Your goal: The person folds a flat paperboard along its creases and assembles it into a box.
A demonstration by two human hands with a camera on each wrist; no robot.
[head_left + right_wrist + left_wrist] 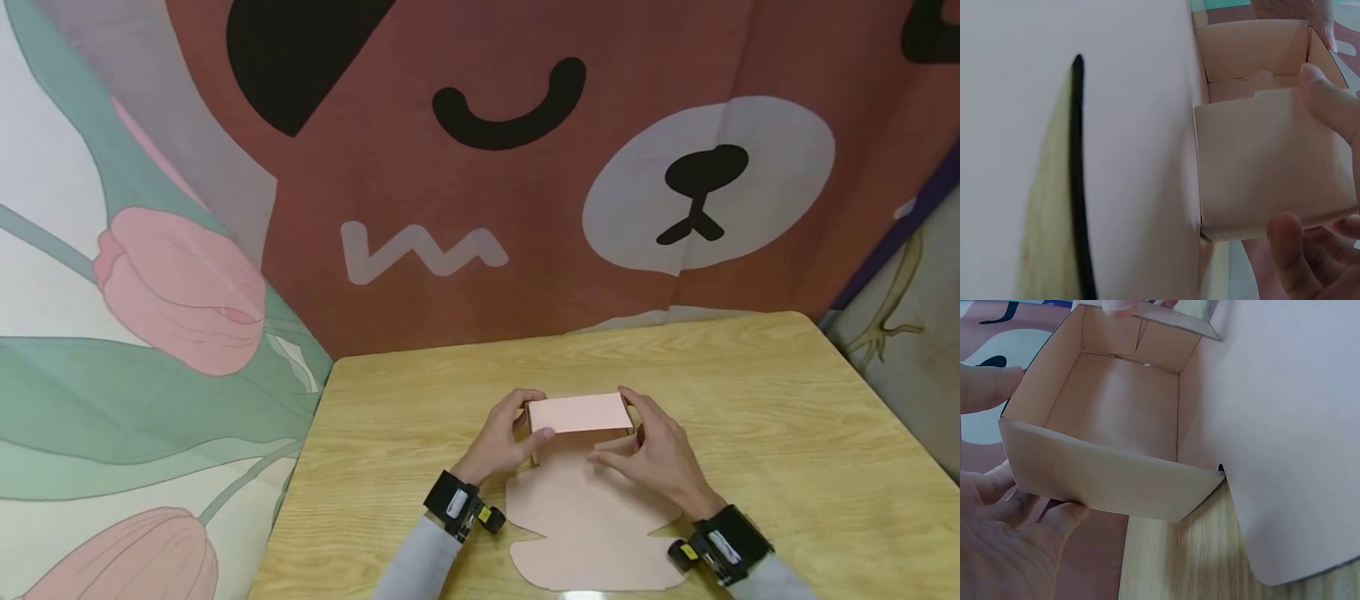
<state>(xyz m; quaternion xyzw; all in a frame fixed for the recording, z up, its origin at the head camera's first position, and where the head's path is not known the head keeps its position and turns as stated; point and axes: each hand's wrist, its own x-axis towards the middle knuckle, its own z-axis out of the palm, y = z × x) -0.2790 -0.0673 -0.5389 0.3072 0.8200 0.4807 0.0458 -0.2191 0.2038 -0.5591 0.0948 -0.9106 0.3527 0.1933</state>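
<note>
And here the pink cardboard box (579,412) is held between two hands over the wooden table (397,408), its hollow body already formed: floor (1116,403) in place, left side wall (1104,478) raised, right side wall (1272,162) raised as well. The left end is gripped by the left hand (501,437), thumb at the near corner and fingers round the back; the right end is pinched by the right hand (662,450), so the hands are kept apart by the box's whole width, both clamped on its ends. The box is tipped, light panel uppermost, the opening turned toward the wearer. So the shaping is judged well advanced, but not everything is closed! The broad sheet (588,512), joined along one edge of the opening, is spread toward the wearer, and it has not been folded across the mouth. Its side notches (522,535) are left unfilled, with bare wood seen through. Inside, a narrow seam (1141,334) is shown where flaps meet at one end, and slits of light are let in along the floor's edge; full seating there is doubtful. Whether the box's underside touches the table cannot be told.
</note>
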